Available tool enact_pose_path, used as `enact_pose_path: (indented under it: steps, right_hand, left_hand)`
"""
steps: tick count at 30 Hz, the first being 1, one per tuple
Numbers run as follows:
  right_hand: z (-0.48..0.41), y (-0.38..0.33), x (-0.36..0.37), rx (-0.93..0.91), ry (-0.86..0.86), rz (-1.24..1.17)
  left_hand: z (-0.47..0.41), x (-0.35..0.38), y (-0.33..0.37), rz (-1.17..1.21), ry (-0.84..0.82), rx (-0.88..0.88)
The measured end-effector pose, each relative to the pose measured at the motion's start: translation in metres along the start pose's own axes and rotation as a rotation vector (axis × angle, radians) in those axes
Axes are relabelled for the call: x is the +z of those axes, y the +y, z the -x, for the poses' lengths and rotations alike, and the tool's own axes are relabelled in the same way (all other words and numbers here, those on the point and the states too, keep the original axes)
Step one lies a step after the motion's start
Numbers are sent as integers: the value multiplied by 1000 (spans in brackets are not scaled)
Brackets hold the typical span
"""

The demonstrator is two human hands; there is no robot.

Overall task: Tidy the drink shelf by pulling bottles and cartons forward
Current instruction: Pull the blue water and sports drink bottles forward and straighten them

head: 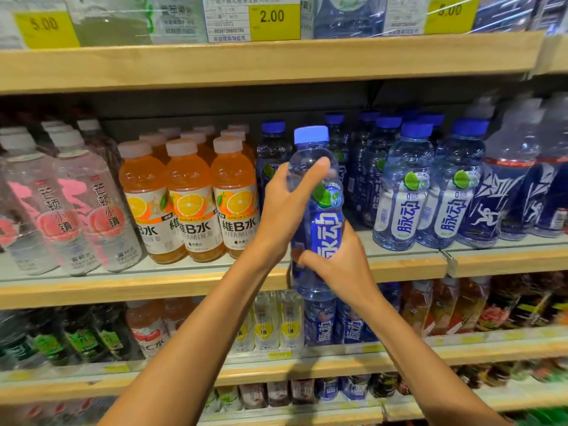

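From the head camera, a person is holding a blue bottle [325, 222] upright with both bare hands in front of the middle shelf [123, 290]. The left hand [285, 207] is gripping the bottle's upper half from the left side, its thumb lying across the clear shoulder just under the blue cap, while the other fingers are wrapping behind and are hidden. The right hand [344, 262] is gripping the lower half from the right, its thumb curling over the front of the blue label, so both hands are closed round the same bottle. The bottle is hanging in the air before the shelf's wooden front edge, its base showing below that edge, and it is sitting in line with the gap between the orange drink bottles [190, 204] to its left and the lime-labelled blue bottles [402, 195] to its right. More blue-capped bottles are standing further back in that gap. At the far left of the same shelf, clear bottles with pink labels [76, 210] are leaning slightly in the wide lens, and at the far right dark blue bottles [504, 195] are standing beside the lime-labelled ones. Above, a yellow price tag [273, 21] is reading 2.00 on the top shelf [246, 59]. Below, further rows of mixed drinks are showing, blurred
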State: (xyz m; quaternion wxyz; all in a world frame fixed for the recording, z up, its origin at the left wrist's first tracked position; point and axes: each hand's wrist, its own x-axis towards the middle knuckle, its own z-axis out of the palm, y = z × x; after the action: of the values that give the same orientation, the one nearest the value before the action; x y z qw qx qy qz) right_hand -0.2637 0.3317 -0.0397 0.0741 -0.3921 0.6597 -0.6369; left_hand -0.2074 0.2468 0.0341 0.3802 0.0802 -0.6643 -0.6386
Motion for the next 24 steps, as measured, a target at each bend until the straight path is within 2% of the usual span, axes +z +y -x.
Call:
enact_pose_path:
  steps: [6, 9, 12, 14, 18, 21, 24]
  right_hand:
    - [11, -4, 11, -3, 7, 30]
    - [13, -4, 7, 22, -97, -164]
    - [12, -2, -2, 226, -301, -560]
    - [12, 2, -4, 374, -501, -798]
    - [16, -1, 10, 334, -890, -1073]
    - [17, -8, 24, 300, -982, -1093]
    - [18, -5, 25, 334, -951, -1092]
  left_hand:
    - [5, 0, 1, -13, 131, 65]
    - [4, -8, 5, 15, 124, 47]
    - [-1, -24, 11, 161, -42, -77]
    - [-5, -30, 14, 363, -243, -173]
    - [-9, -27, 16, 790, -645, -215]
    - [-8, -25, 10, 839, -770, -201]
    - [-6, -25, 2, 901, -770, -212]
